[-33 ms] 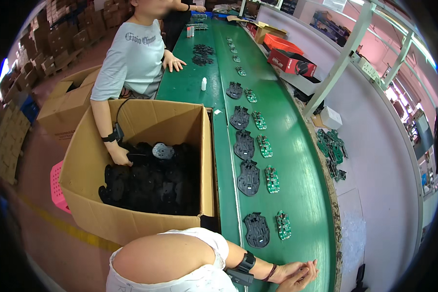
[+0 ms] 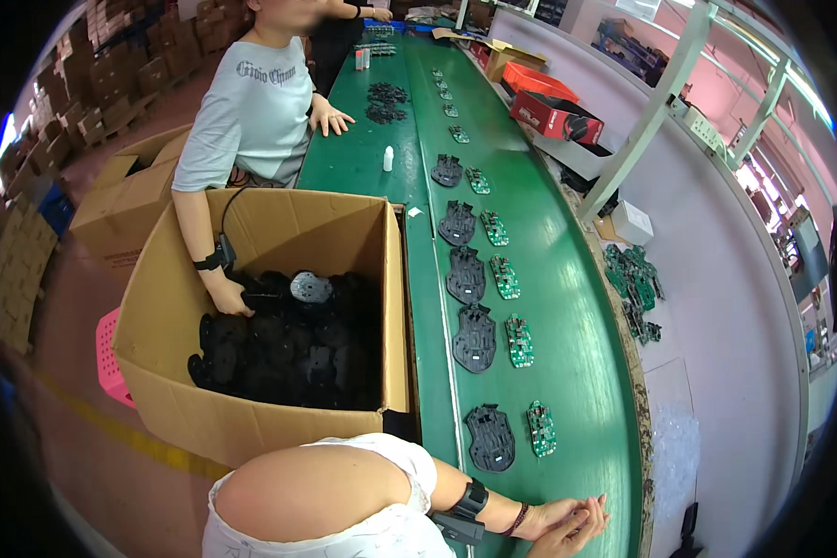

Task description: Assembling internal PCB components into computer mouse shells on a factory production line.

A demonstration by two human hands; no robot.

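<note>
My left hand point(image 2: 551, 517), with a beaded bracelet and a black strap on its forearm, rests over the green belt at the lower right. My right hand point(image 2: 567, 539) touches it from below, partly cut off by the lower edge. Fingers of both look loosely extended, and I see nothing held in them. Just beyond lie a green circuit board point(image 2: 541, 429) and a black mouse-shaped shell point(image 2: 490, 437), both apart from my hands. More such pairs run up the belt point(image 2: 567, 372) in two rows.
A carton point(image 2: 251, 432) full of black parts stands left of the belt; a co-worker's hand point(image 2: 230, 296) reaches into it, the other hand point(image 2: 330, 115) rests on the belt edge. A white bottle point(image 2: 388, 159) stands beyond. Loose green boards point(image 2: 634, 284) lie along the right ledge.
</note>
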